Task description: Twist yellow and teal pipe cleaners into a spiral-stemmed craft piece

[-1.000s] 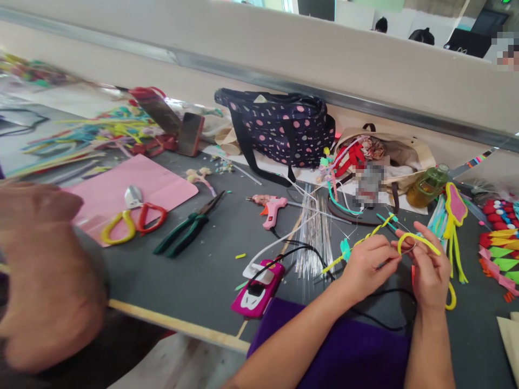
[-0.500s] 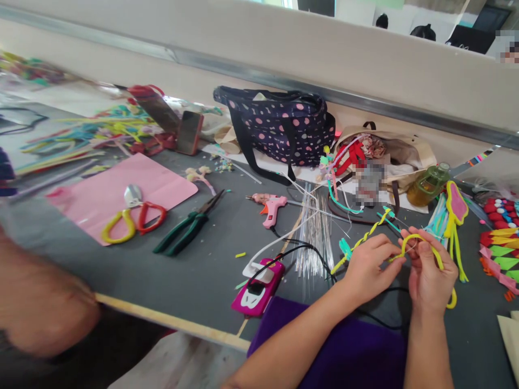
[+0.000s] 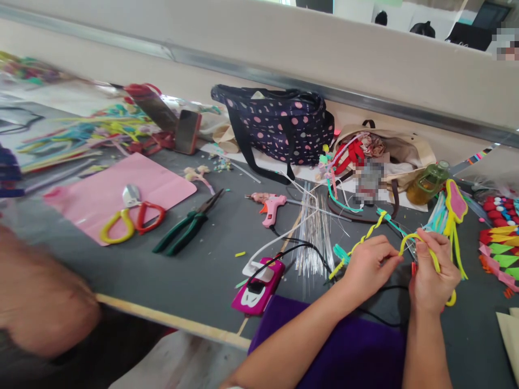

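A curved yellow pipe cleaner (image 3: pixel 413 237) runs between my two hands, above the table's right side. My left hand (image 3: pixel 371 265) pinches one end between thumb and fingertips. My right hand (image 3: pixel 433 270), closed, grips the curve farther along; a yellow loop shows below it. A red tip (image 3: pixel 413 268) and some thin metal show beside the right palm, but I cannot make out the tool. Just behind my left hand is a twisted yellow strand (image 3: pixel 370 233) with a teal tuft (image 3: pixel 341 253) near its lower end. Whether the left hand touches that strand is hidden.
Silver wires (image 3: pixel 314 243) lie left of my hands, near a pink glue gun (image 3: pixel 273 209) and a magenta power strip (image 3: pixel 258 286). Green pliers (image 3: pixel 186 227) and scissors (image 3: pixel 133 213) lie farther left. A patterned bag (image 3: pixel 279 127) and glass bottle (image 3: pixel 427 183) stand behind. Another person's arm (image 3: pixel 44 292) rests at left.
My right hand has turned and closed more on the yellow pipe cleaner, and a red tip now shows beside its palm. My left hand has shifted slightly left, still pinching.
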The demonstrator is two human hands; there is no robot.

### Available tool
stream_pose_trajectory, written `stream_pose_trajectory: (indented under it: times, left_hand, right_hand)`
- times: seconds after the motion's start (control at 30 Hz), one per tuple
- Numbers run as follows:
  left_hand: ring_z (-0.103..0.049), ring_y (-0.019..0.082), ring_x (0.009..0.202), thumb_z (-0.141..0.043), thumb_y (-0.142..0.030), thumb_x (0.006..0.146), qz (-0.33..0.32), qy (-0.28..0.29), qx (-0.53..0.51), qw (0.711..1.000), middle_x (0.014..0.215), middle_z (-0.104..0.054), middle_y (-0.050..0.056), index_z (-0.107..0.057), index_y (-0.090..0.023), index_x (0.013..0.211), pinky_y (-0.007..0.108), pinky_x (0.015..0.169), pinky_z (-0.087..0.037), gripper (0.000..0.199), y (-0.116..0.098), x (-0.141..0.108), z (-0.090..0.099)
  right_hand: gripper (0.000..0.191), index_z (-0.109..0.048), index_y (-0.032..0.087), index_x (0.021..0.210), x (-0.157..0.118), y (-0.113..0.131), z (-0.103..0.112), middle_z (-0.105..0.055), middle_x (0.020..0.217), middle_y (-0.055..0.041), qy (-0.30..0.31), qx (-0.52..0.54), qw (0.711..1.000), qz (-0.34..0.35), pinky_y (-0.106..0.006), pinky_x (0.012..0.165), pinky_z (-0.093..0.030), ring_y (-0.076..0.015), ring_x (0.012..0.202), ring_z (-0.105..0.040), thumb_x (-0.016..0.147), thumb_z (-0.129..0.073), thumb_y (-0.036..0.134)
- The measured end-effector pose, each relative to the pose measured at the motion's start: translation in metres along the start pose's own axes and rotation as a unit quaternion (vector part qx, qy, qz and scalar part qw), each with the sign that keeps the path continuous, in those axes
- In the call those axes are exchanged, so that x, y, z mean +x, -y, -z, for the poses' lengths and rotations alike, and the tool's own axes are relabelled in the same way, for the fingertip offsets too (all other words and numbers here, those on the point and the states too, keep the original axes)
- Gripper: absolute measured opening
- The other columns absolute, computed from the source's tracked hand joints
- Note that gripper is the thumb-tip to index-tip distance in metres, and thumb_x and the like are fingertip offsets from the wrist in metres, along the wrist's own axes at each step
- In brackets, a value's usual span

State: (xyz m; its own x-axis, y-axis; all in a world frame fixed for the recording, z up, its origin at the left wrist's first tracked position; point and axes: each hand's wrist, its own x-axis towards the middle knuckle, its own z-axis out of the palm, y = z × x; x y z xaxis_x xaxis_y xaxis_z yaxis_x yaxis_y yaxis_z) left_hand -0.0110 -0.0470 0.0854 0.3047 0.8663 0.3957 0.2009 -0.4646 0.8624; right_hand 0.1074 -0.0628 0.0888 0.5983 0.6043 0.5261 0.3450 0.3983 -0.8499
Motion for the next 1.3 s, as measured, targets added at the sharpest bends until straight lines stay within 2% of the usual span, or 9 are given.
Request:
stream_pose_trajectory:
  times: [0.17, 0.43, 0.6, 0.73, 0.9, 1.03, 1.17, 1.23, 1.3]
  left_hand:
    - [-0.051, 0.012, 0.061, -0.058, -0.024, 0.088, -0.018, -0.028, 0.035, 0.999, 0.064, -0.054, 0.001, -0.066, -0.017, 0.071, 0.023, 0.056, -0.035, 0.019, 0.001, -0.001, 0.0]
    - [-0.049, 0.011, 0.059, -0.054, -0.02, 0.088, -0.015, -0.074, 0.038, 0.996, 0.062, -0.051, 0.0, -0.062, -0.017, 0.067, 0.022, 0.055, -0.034, 0.023, 0.0, -0.001, 0.002]
    - [-0.046, 0.01, 0.057, -0.054, -0.016, 0.085, -0.012, -0.107, 0.031, 0.994, 0.06, -0.048, -0.001, -0.057, -0.017, 0.061, 0.022, 0.054, -0.032, 0.025, 0.0, 0.0, 0.007]
    - [-0.047, 0.011, 0.058, -0.054, -0.021, 0.088, -0.009, -0.127, 0.001, 0.992, 0.059, -0.049, 0.0, -0.059, -0.017, 0.061, 0.022, 0.054, -0.033, 0.027, 0.0, 0.001, 0.012]
    - [-0.049, 0.011, 0.059, -0.057, -0.027, 0.088, 0.0, -0.137, -0.027, 0.99, 0.06, -0.051, 0.001, -0.062, -0.017, 0.063, 0.023, 0.055, -0.035, 0.028, 0.0, 0.001, 0.015]
    - [-0.049, 0.011, 0.059, -0.06, -0.025, 0.085, 0.02, -0.149, -0.038, 0.988, 0.059, -0.051, 0.0, -0.064, -0.017, 0.063, 0.023, 0.054, -0.035, 0.024, 0.0, 0.004, 0.017]
    - [-0.048, 0.01, 0.058, -0.062, -0.022, 0.082, 0.053, -0.164, -0.085, 0.981, 0.06, -0.052, -0.001, -0.065, -0.016, 0.062, 0.022, 0.055, -0.035, 0.02, -0.004, 0.007, 0.024]
    - [-0.048, 0.01, 0.058, -0.064, -0.022, 0.08, 0.069, -0.159, -0.118, 0.978, 0.06, -0.053, -0.001, -0.064, -0.016, 0.061, 0.022, 0.055, -0.035, 0.02, -0.007, 0.007, 0.028]
    - [-0.047, 0.009, 0.057, -0.067, -0.023, 0.078, 0.089, -0.142, -0.158, 0.973, 0.06, -0.054, -0.001, -0.065, -0.015, 0.061, 0.022, 0.055, -0.035, 0.019, -0.011, 0.007, 0.03]
  right_hand:
    - [0.015, -0.075, 0.023, 0.097, -0.006, 0.01, 0.0, -0.069, 0.085, -0.0052, 0.032, -0.058, 0.993, 0.095, -0.034, 0.069, -0.051, -0.0187, 0.079, -0.064, 0.084, -0.067, 0.025]
    - [0.007, -0.074, 0.021, 0.082, -0.012, 0.005, -0.007, -0.071, 0.075, -0.003, 0.049, 0.056, 0.996, 0.039, -0.037, 0.065, -0.053, -0.019, 0.068, -0.066, 0.078, -0.072, 0.027]
    - [0.011, -0.075, 0.027, 0.088, -0.014, 0.011, -0.008, -0.071, 0.074, -0.0015, 0.152, 0.102, 0.978, 0.101, -0.036, 0.063, -0.05, -0.0182, 0.067, -0.063, 0.08, -0.069, 0.022]
    - [0.015, -0.075, 0.029, 0.092, -0.016, 0.016, -0.006, -0.071, 0.076, -0.0015, 0.243, 0.096, 0.958, 0.121, -0.035, 0.061, -0.05, -0.0184, 0.068, -0.064, 0.081, -0.068, 0.021]
    - [0.02, -0.074, 0.03, 0.095, -0.019, 0.02, -0.003, -0.072, 0.079, -0.0009, 0.29, 0.096, 0.942, 0.14, -0.035, 0.061, -0.05, -0.018, 0.068, -0.064, 0.082, -0.068, 0.018]
    - [0.019, -0.074, 0.029, 0.094, -0.018, 0.02, -0.003, -0.072, 0.079, -0.0014, 0.274, 0.089, 0.946, 0.152, -0.035, 0.061, -0.049, -0.0182, 0.068, -0.064, 0.082, -0.067, 0.017]
    - [0.009, -0.075, 0.027, 0.084, -0.015, 0.015, -0.004, -0.07, 0.07, -0.0012, 0.183, 0.114, 0.966, 0.143, -0.034, 0.059, -0.046, -0.0176, 0.063, -0.061, 0.081, -0.068, 0.022]
    - [0.005, -0.074, 0.026, 0.079, -0.013, 0.011, -0.003, -0.066, 0.065, -0.0001, 0.13, 0.155, 0.975, 0.095, -0.031, 0.057, -0.044, -0.0158, 0.06, -0.058, 0.079, -0.07, 0.023]
    - [0.001, -0.073, 0.024, 0.077, -0.009, 0.006, -0.002, -0.062, 0.064, 0.0007, 0.083, 0.202, 0.976, -0.002, -0.026, 0.052, -0.039, -0.0132, 0.059, -0.054, 0.077, -0.072, 0.024]
